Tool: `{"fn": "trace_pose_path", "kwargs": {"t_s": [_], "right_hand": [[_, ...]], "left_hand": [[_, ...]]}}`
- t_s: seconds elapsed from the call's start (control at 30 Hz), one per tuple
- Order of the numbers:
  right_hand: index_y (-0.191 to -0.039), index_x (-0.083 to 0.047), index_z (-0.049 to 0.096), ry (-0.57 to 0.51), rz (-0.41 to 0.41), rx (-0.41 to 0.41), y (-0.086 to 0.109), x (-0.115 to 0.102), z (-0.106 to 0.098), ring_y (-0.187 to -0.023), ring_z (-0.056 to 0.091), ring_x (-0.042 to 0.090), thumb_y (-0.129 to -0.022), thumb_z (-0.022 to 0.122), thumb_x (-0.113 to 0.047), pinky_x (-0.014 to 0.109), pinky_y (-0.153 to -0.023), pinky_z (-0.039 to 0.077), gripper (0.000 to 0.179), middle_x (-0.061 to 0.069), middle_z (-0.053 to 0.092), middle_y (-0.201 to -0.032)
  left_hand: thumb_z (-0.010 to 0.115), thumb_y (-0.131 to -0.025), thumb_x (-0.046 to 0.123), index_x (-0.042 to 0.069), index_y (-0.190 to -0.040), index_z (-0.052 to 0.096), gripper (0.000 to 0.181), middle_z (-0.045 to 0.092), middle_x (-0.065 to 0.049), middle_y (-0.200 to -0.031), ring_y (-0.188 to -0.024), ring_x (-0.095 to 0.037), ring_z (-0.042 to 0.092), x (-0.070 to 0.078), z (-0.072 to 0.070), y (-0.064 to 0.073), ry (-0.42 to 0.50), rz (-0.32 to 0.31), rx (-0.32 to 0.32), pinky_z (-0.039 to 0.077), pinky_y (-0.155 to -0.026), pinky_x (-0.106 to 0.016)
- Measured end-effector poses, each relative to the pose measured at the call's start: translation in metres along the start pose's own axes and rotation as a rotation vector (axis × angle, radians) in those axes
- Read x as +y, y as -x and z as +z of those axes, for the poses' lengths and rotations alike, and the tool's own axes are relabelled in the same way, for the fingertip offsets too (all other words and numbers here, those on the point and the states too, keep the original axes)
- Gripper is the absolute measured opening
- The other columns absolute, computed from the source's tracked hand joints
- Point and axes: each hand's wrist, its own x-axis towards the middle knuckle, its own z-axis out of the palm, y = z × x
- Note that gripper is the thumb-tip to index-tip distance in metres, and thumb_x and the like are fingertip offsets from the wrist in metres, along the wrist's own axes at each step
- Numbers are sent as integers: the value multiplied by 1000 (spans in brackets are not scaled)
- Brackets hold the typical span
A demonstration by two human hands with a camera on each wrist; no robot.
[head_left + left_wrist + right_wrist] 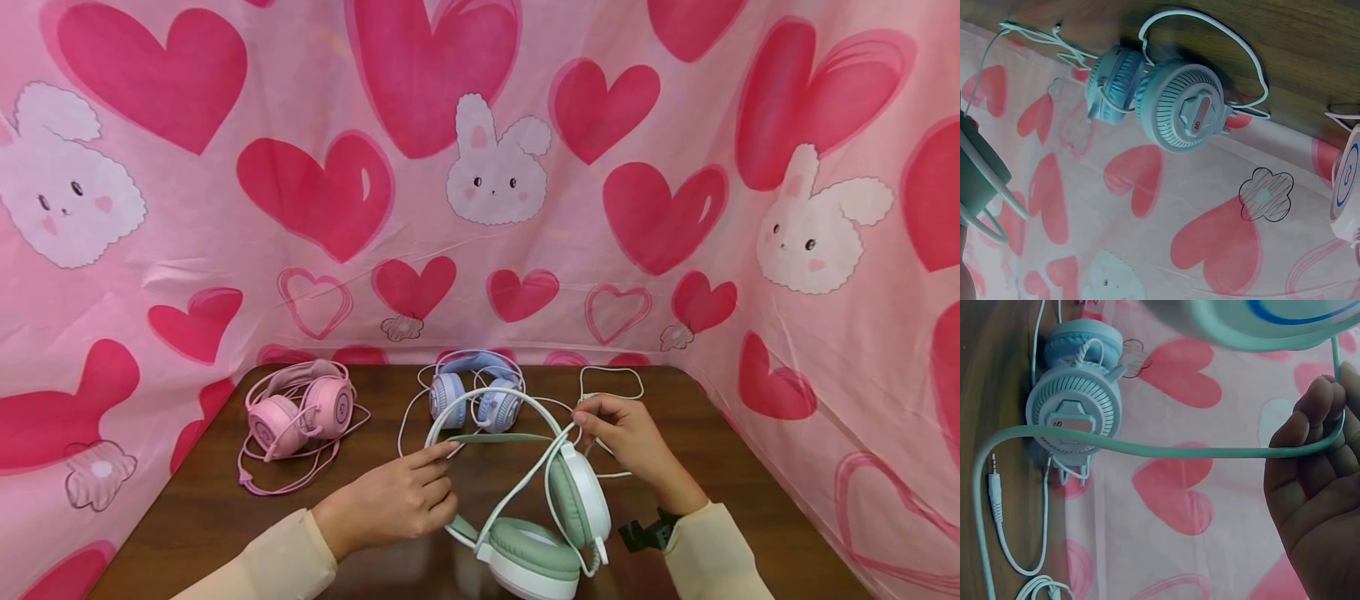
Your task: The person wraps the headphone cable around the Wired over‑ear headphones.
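White headphones with green ear pads (536,546) hang tilted over the front of the table, both ear cups low and to the right. My left hand (393,504) grips the left side of their headband, index finger lying along the green inner strap (498,437). With thumb and fingers, my right hand (622,433) pinches their white cable (517,492) beside the right end of the headband. In the right wrist view the cable (1166,452) runs across to the curled fingers (1288,434). At the left wrist view's edge, only part of the green strap (982,172) shows.
Light blue headphones (448,400) stand at the back middle of the brown table (202,517), their cable spreading to both sides. Pink headphones (330,408) with a looped cable lie at the back left. A pink cloth (420,242) with hearts and rabbits surrounds the table.
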Motion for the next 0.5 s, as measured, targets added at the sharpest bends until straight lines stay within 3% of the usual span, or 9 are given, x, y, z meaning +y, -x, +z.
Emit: {"fn": "trace_pose_path", "kwargs": {"t_s": [0.17,0.37,0.5], "right_hand": [[-93,1,70,29,-64,-9,-1,12,0,-75,60,10,-88,65,6,24,-62,50,9,4,67,-86],[-101,9,64,-149,-103,-133,-3,29,5,-74,62,15,-93,58,4,28,-64,54,11,-1,65,-91],[-99,5,65,-170,-141,-120,-4,42,14,-81,59,9,-97,53,0,23,-67,50,13,-3,64,-91]], "left_hand": [[35,-93,-1,14,-83,60,31,55,3,-70,-71,-19,60,-1,2,0,29,-17,40,36,-106,-49],[35,-93,-2,13,-83,59,30,54,2,-70,-71,-19,60,-1,3,-1,57,-32,82,37,-105,-49],[35,-94,-3,12,-83,59,30,54,2,-71,-73,-18,61,-1,1,-5,58,-47,111,38,-104,-49]]}}
